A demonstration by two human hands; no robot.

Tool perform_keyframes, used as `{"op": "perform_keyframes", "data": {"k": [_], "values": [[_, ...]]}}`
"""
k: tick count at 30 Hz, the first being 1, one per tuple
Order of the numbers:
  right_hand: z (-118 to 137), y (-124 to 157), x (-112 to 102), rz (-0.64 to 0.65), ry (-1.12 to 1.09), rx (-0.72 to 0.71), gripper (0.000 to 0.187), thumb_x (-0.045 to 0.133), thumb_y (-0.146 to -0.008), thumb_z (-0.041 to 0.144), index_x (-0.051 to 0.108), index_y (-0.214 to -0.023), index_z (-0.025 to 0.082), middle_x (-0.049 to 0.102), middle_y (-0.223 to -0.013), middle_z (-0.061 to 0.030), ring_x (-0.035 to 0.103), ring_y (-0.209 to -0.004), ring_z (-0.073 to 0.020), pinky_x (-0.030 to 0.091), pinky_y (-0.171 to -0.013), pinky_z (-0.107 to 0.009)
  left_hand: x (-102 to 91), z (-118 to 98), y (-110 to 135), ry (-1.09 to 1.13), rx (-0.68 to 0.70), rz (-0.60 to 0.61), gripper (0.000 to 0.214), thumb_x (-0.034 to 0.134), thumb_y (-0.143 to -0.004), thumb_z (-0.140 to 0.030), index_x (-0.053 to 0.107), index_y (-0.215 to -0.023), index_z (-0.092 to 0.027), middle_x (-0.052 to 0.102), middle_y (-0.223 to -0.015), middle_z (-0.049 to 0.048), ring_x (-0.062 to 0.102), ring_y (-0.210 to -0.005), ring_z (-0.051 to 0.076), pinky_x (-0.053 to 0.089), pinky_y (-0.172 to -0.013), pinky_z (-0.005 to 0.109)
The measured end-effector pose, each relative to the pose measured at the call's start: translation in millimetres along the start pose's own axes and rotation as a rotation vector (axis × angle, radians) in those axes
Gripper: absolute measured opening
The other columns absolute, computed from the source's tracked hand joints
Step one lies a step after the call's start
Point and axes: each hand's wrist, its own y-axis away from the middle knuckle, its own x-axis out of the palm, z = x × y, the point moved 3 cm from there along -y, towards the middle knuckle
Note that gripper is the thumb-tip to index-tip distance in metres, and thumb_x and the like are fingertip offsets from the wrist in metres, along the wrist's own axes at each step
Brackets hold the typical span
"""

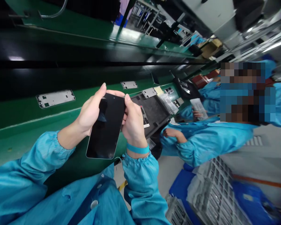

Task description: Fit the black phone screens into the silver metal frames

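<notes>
A smartphone (107, 128) with a dark screen is held up in front of me, tilted, its screen facing my view. My left hand (91, 111) grips its left edge, with the thumb along the upper left corner. On the opposite edge, my right hand (134, 120) closes around the upper right corner, thumb on top. A blue band (137, 149) circles my right wrist. Fingers behind the phone are mostly hidden. Left of my hands, a silver phone frame (55, 98) lies on the green bench, and a smaller-looking phone frame (129, 85) lies farther along.
Right of my hands stands a black tray (154, 109) with another phone frame (149, 92) on its edge. Beyond it are plastic-wrapped pieces (168, 103). A co-worker in a blue smock (208, 137) sits close on the right, holding a clear packet (198, 108). Stacked grey trays (213, 187) stand on the floor.
</notes>
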Motion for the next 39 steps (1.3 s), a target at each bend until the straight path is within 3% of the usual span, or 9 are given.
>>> {"op": "perform_keyframes", "data": {"k": [6, 10, 13, 17, 20, 22, 29, 33, 39], "values": [[2, -1, -3, 0.03, 0.026, -0.013, 0.057, 0.068, -0.092, 0.069, 0.049, -0.064, 0.023, 0.028, -0.049, 0.0099, 0.023, -0.041, -0.0069, 0.019, -0.037, -0.022, -3.4, 0, 1, -0.19, 0.177, 0.002, 0.061, 0.052, -0.101, -0.07, 0.078, -0.113, -0.017, 0.079, -0.089, 0.0087, 0.076, -0.072, 0.024, 0.062, -0.063, 0.033], [15, -2, 4, 0.02, 0.068, -0.102, 0.056, 0.079, -0.083, 0.063, 0.05, -0.059, 0.021, 0.043, -0.055, 0.0059, 0.039, -0.054, -0.0096, 0.036, -0.051, -0.024, -2.9, -3, 7, -0.426, 0.472, -0.021, 0.054, 0.058, -0.101, -0.065, 0.082, -0.109, -0.017, 0.081, -0.108, 0.01, 0.076, -0.095, 0.026, 0.06, -0.092, 0.036], [23, 7, 8, -0.016, 0.129, -0.227, 0.047, 0.076, -0.088, 0.059, 0.06, -0.066, 0.02, 0.052, -0.065, 0.0027, 0.05, -0.066, -0.0137, 0.045, -0.064, -0.027, -2.3, -8, 14, -0.456, 0.551, -0.01, 0.051, 0.057, -0.103, -0.062, 0.083, -0.109, -0.019, 0.08, -0.117, 0.0106, 0.075, -0.109, 0.027, 0.055, -0.108, 0.037], [8, 38, 5, 0.162, 0.234, -0.281, 0.054, 0.05, -0.102, 0.07, 0.073, -0.096, 0.022, 0.068, -0.089, -0.0051, 0.064, -0.09, -0.0222, 0.053, -0.088, -0.035, -5.9, -25, 26, -0.217, 0.466, -0.036, 0.053, 0.055, -0.102, -0.066, 0.078, -0.115, -0.02, 0.082, -0.102, 0.0112, 0.079, -0.089, 0.027, 0.065, -0.085, 0.038], [-14, 66, 1, 0.464, 0.334, -0.254, 0.066, 0.03, -0.108, 0.068, 0.069, -0.082, 0.021, 0.067, -0.077, -0.0054, 0.063, -0.076, -0.0218, 0.053, -0.08, -0.036, -6.7, -40, 33, -0.005, 0.376, -0.026, 0.054, 0.045, -0.105, -0.067, 0.07, -0.119, -0.021, 0.081, -0.091, 0.0109, 0.078, -0.071, 0.026, 0.067, -0.066, 0.04], [-21, 80, -2, 0.538, 0.392, -0.277, 0.066, 0.026, -0.111, 0.062, 0.064, -0.074, 0.022, 0.067, -0.071, -0.0053, 0.063, -0.07, -0.0208, 0.052, -0.076, -0.035, -6.4, -47, 38, 0.063, 0.363, -0.027, 0.055, 0.037, -0.106, -0.067, 0.068, -0.115, -0.021, 0.08, -0.089, 0.011, 0.077, -0.07, 0.025, 0.066, -0.065, 0.04], [-27, 90, 1, 0.472, 0.38, -0.405, 0.063, 0.036, -0.108, 0.06, 0.051, -0.058, 0.024, 0.053, -0.049, -0.0008, 0.051, -0.047, -0.0155, 0.04, -0.053, -0.031, -4.1, -47, 45, 0.132, 0.376, -0.011, 0.057, 0.039, -0.105, -0.071, 0.063, -0.122, -0.023, 0.079, -0.092, 0.0105, 0.076, -0.072, 0.023, 0.066, -0.067, 0.037], [-49, 82, 9, 0.361, 0.271, -0.241, 0.072, 0.043, -0.1, 0.075, 0.044, -0.048, 0.025, 0.048, -0.043, -0.0013, 0.047, -0.041, -0.0149, 0.038, -0.047, -0.032, -4.2, -43, 37, 0.125, 0.406, -0.11, 0.046, 0.048, -0.106, -0.062, 0.062, -0.124, -0.021, 0.079, -0.09, 0.0088, 0.076, -0.071, 0.022, 0.066, -0.067, 0.034], [-62, 76, 26, 0.377, 0.145, -0.041, 0.073, 0.052, -0.089, 0.084, 0.049, -0.045, 0.026, 0.047, -0.039, -0.0016, 0.047, -0.038, -0.0156, 0.042, -0.043, -0.032, -8.0, -36, 20, 0.109, 0.403, -0.193, 0.04, 0.052, -0.107, -0.057, 0.063, -0.124, -0.022, 0.079, -0.09, 0.0068, 0.076, -0.07, 0.02, 0.065, -0.067, 0.032]]}}
